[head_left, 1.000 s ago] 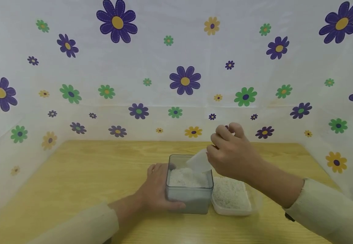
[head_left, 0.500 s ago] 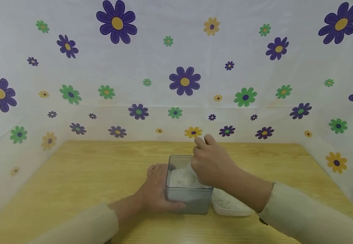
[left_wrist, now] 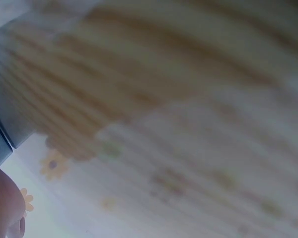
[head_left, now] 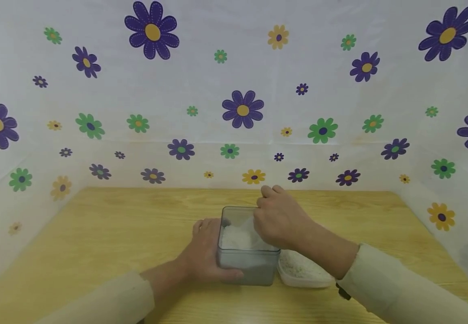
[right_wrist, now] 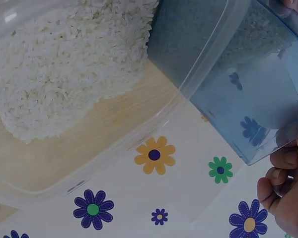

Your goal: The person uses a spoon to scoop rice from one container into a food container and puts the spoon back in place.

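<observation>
My left hand [head_left: 203, 252] holds the left side of a clear grey-blue square container [head_left: 250, 270], its thumb across the front wall. White rice [head_left: 234, 238] partly fills that container. My right hand [head_left: 282, 220], fingers curled, is over the container's right rim and grips a translucent white scoop [right_wrist: 273, 94], whose blade shows through the container's wall in the right wrist view. How deep the blade sits in the rice is hidden by the hand. A low clear tub [head_left: 306, 281] with rice [right_wrist: 74, 69] stands against the container's right side, partly under my right forearm.
The wooden table [head_left: 128, 238] spreads around both vessels. A white flower-print cloth [head_left: 201, 81] hangs behind the table and along both sides. The left wrist view is mostly blurred table and cloth, with part of a finger [left_wrist: 5, 203] at its left edge.
My right hand has moved left and down, taking the scoop from above the container's right rim into it. My left hand and the container keep their places.
</observation>
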Tool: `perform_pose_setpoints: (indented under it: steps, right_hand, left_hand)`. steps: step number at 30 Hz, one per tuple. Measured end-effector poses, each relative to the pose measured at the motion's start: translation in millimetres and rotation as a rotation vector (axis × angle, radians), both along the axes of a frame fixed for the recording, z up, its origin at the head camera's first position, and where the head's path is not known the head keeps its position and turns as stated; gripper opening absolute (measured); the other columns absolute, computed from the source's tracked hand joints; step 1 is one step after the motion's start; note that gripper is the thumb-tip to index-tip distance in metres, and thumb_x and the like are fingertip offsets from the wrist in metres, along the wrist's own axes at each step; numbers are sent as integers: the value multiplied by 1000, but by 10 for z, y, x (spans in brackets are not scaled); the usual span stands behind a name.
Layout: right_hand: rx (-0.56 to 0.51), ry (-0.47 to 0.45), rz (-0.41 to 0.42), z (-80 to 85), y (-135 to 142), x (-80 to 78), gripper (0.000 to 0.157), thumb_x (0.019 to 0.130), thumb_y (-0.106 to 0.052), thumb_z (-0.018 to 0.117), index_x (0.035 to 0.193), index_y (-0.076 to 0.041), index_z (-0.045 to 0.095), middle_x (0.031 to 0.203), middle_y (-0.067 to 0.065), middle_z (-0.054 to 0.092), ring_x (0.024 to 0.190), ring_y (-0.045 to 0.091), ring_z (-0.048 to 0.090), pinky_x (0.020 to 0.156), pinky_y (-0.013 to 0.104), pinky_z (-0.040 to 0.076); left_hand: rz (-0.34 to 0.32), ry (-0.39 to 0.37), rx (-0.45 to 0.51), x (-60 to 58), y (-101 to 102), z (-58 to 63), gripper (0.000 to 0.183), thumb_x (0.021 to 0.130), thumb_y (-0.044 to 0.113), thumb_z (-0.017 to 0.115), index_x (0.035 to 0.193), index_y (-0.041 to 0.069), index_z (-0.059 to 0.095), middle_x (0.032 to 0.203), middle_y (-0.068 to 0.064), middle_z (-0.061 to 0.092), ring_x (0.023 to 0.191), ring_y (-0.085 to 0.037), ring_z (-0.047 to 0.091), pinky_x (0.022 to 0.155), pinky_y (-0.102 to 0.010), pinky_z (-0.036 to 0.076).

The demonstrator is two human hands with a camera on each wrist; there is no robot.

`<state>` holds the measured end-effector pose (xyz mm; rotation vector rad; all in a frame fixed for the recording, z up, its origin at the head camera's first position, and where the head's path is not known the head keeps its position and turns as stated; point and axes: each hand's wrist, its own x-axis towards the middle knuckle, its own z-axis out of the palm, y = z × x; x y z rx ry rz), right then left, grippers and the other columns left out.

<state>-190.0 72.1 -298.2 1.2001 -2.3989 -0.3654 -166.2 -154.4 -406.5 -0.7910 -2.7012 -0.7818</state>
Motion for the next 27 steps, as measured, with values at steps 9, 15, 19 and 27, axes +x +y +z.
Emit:
perform_pose_setpoints:
  steps: [9, 15, 19, 27]
  right_hand:
    - [-75, -61, 30, -28, 15, -21, 41, 95, -24, 56, 56, -18, 49, 59, -7, 40, 68, 16, 34, 65, 29, 30]
    - [-108, -99, 55, -59, 45, -35, 37, 95, -29, 60, 60, -17, 56, 61, -8, 44, 69, 15, 34, 66, 29, 30]
    - [-138, -119, 84, -77, 58, -61, 36, 94, -28, 61, 60, -17, 56, 60, -8, 43, 68, 14, 33, 66, 28, 30]
    - [-200, -139, 129, -120, 79, -88, 40, 92, -23, 60, 54, -18, 49, 55, -9, 37, 62, 13, 30, 66, 28, 29]
  left_hand:
    - [1, 10, -7, -5, -2, -9, 106, 62, 80, 71, 137, 12, 39, 123, 0, 53, 116, -17, 43, 104, -50, 24]
    - [6, 1, -16, -11, -2, -19, 108, 62, 81, 72, 138, 12, 38, 126, -1, 53, 118, -18, 43, 105, -51, 23]
    - [8, -10, -20, -8, -1, -22, 109, 62, 80, 72, 139, 12, 37, 127, -2, 53, 119, -18, 43, 106, -51, 23]
    - [1, 5, -21, 1, 5, -23, 109, 62, 81, 71, 139, 10, 38, 126, -3, 53, 118, -20, 44, 104, -50, 24]
